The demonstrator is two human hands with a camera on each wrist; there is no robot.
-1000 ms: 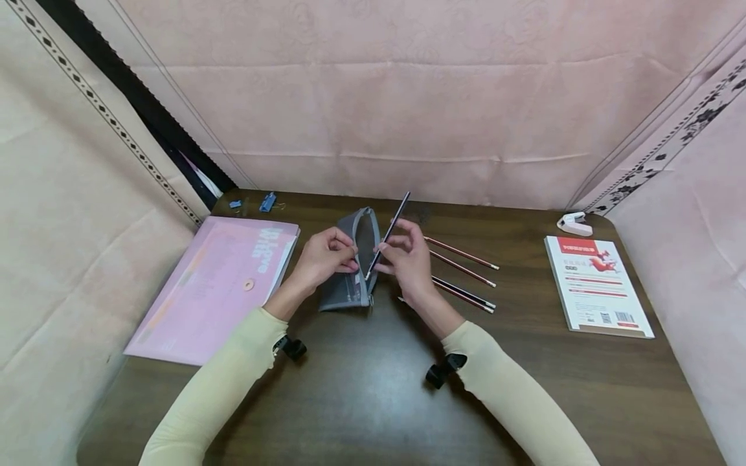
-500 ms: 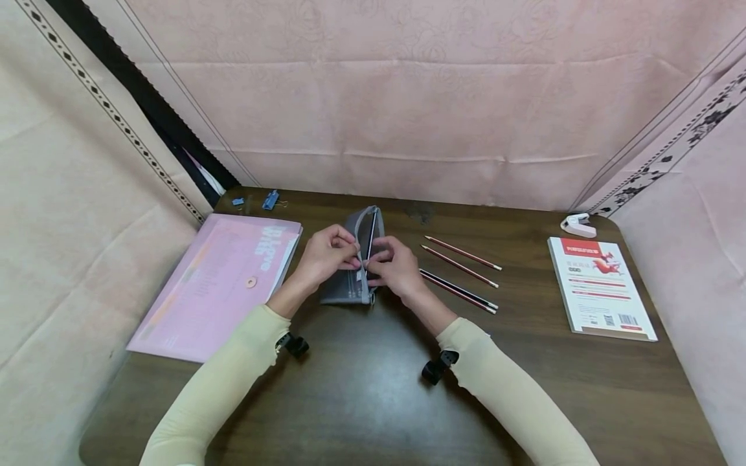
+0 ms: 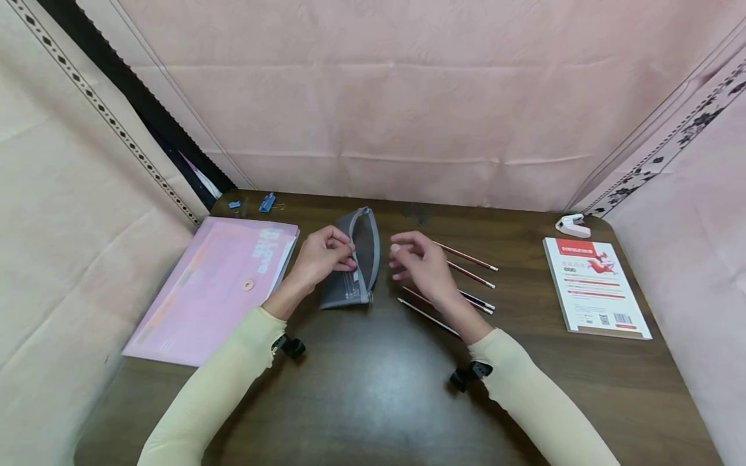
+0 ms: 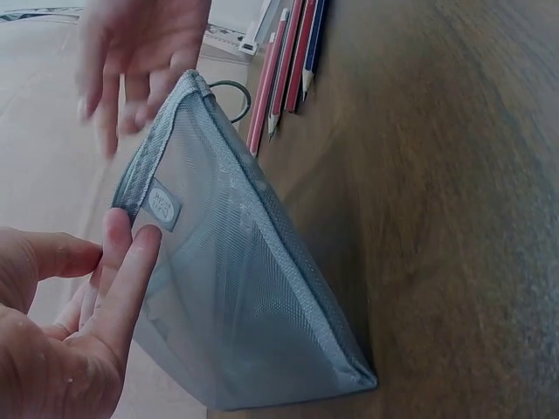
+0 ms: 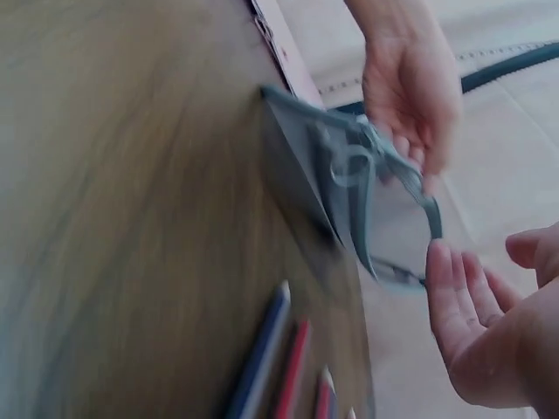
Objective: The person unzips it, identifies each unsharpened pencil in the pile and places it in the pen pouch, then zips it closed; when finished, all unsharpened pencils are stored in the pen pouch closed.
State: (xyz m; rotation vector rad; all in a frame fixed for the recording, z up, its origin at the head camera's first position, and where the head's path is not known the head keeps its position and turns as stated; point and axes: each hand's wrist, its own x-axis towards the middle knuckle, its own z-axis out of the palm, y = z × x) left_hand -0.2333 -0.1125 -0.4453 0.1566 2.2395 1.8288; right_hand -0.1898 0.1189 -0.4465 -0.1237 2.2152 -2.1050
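A grey mesh zip pouch (image 3: 342, 292) stands on the table with its mouth gaping. My left hand (image 3: 322, 257) pinches the near rim of that mouth between thumb and fingers, close to a small label in the left wrist view. To the right of the pouch, my right hand (image 3: 428, 266) hovers with loosely bent fingers and holds nothing. Faint long shapes show through the mesh (image 4: 231, 323) in the left wrist view. Several pencils (image 3: 473, 257) lie on the table under and beyond the right hand, their points toward the pouch.
A lilac folder (image 3: 215, 291) lies left of the pouch. Two blue binder clips (image 3: 267, 202) sit behind it at the table's back edge. On the right are a white book (image 3: 600, 291) and a small white stapler (image 3: 574, 224). Curtains enclose the table's back and sides.
The right hand lowered a dark pencil into the pouch, let it go and drew back to the right. The left hand keeps its pinch on the rim.
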